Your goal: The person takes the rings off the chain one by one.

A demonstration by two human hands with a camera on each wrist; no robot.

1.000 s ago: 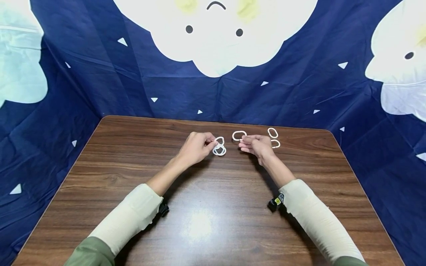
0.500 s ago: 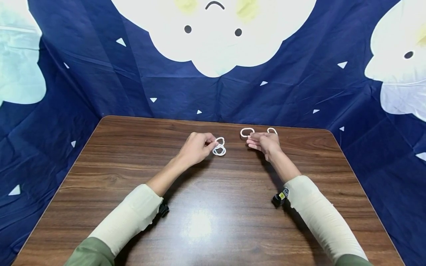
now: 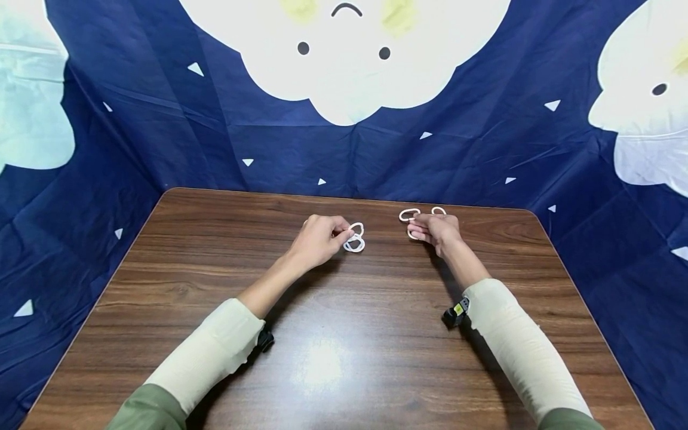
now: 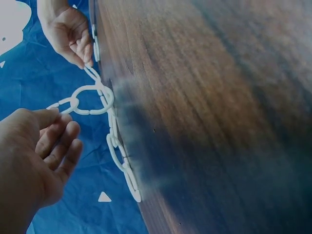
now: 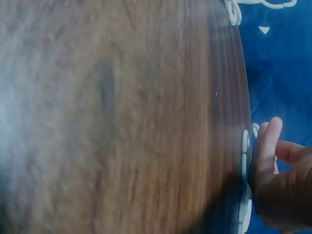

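At the back of the table, my left hand [image 3: 321, 240] pinches a white plastic oval chain link [image 3: 362, 228] between thumb and index finger. Other white links [image 3: 353, 250] overlap just below it; in the left wrist view a larger-looking link [image 4: 88, 87] loops through the pinched one. My right hand [image 3: 438, 230] holds another white oval link [image 3: 409, 209] between thumb and fingers. Beneath that hand, one link [image 3: 410, 235] shows partly past the fingers, and one more [image 3: 438, 208] lies behind it, partly hidden.
The brown wood-grain table [image 3: 322, 310] ends close behind both hands. A dark blue cloth [image 3: 279, 149] with white cloud shapes hangs behind and at the sides. In the right wrist view, several links [image 5: 244, 165] lie along the table edge near the right hand.
My right hand has moved to the right and slightly back with its link, over the loose links lying there. My left hand stays in place with its link.
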